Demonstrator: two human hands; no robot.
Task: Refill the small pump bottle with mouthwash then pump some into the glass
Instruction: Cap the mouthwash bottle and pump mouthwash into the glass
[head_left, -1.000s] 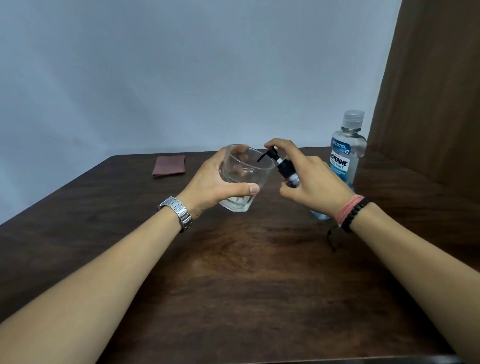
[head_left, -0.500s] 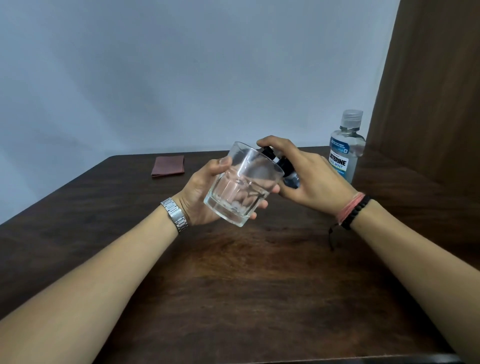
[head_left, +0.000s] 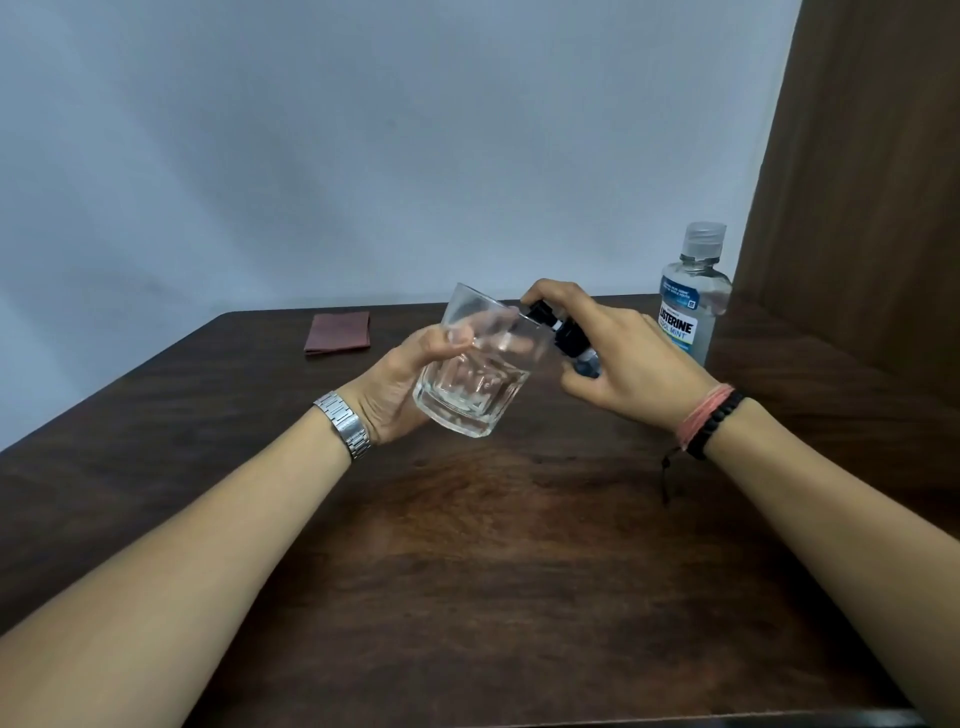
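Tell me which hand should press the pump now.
Right. The right hand grips the pump bottle, index finger on the pump head at the glass's rim; the left hand is busy tilting the glass.

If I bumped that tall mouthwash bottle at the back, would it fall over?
Probably it could tip: the mouthwash bottle stands tall and narrow on the table, with its cap on. It looks well filled, so likely heavy enough to resist a light bump. Its clear plastic looks smooth, so maybe slippery to grab.

left hand (head_left: 400, 384) tilting glass (head_left: 480, 371), right hand (head_left: 631, 364) gripping pump bottle (head_left: 569, 340)
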